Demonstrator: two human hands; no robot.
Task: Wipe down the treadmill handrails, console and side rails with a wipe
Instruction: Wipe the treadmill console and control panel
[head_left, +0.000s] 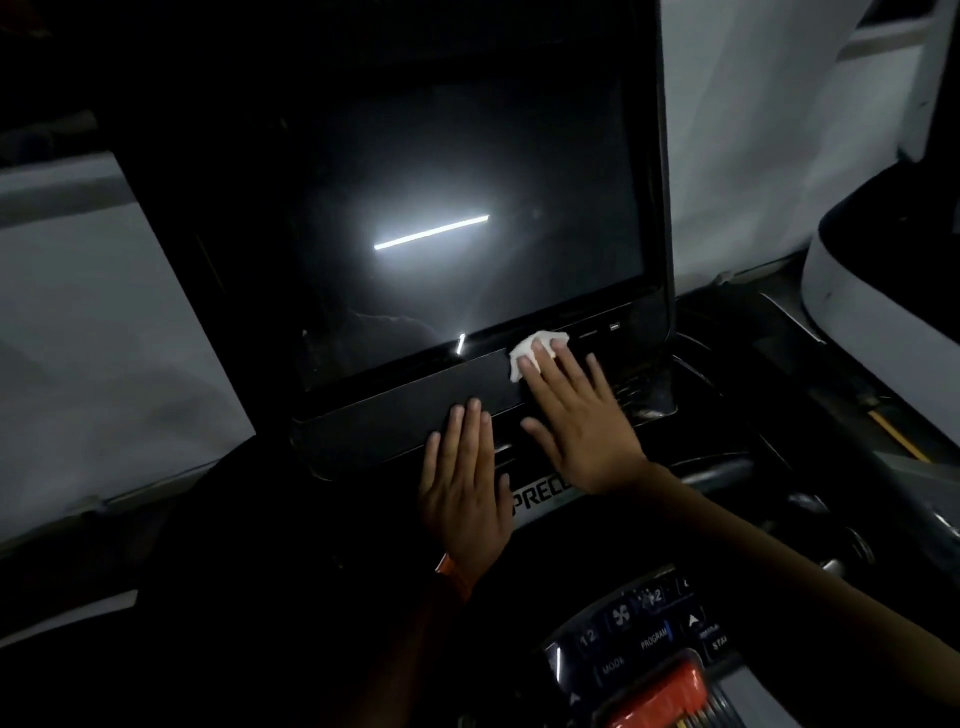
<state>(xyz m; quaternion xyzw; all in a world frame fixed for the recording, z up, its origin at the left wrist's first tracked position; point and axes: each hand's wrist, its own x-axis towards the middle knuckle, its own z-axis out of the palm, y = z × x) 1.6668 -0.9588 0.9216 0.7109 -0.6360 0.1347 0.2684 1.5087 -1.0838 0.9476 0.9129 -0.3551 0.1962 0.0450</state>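
The treadmill console (363, 156) fills the middle of the view, its dark screen (467, 270) reflecting a bright light strip. My right hand (576, 421) lies flat with straight fingers on a white wipe (524, 351), pressing it against the lower right edge of the screen. Only the wipe's far and left parts show past my fingertips. My left hand (465, 488) rests flat, fingers together, on the black ledge (395, 415) below the screen. An orange band circles that wrist.
A button panel (628, 639) with MODE and PROGRAM keys lies at the bottom right, with a red part (660, 696) just below it. A white machine housing (862, 291) stands at the right. Pale wall shows to the left and behind.
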